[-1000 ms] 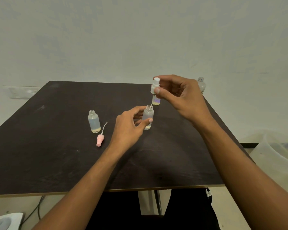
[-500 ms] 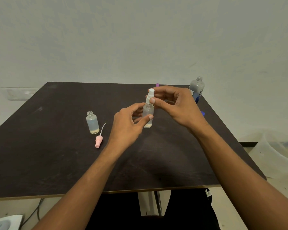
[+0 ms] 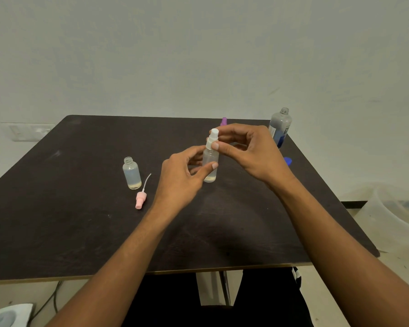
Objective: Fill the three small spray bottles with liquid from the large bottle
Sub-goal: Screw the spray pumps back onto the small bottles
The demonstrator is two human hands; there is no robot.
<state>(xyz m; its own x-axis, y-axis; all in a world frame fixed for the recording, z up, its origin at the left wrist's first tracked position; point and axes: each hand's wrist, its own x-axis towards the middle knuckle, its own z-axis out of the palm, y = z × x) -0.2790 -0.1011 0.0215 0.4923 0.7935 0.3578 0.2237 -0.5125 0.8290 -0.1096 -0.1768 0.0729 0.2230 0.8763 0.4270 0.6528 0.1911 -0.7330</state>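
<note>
Indoors, on a dark table (image 3: pixel 80 232) by a pale wall (image 3: pixel 151 55), both hands' grip holds the spray bottle (image 3: pixel 210 165).

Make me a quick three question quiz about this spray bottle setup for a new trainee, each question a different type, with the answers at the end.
1. True or false: the open small bottle left of the hands has its sprayer screwed on.
2. Multiple choice: the right hand pinches which part? A) white sprayer top B) pink sprayer C) large bottle
3. Fill in: the left hand steadies the held small bottle by its ____.

Key
1. False: its neck is open, and the pink sprayer lies beside it on the table.
2. A
3. Body, with the fingers wrapped around it.
</note>
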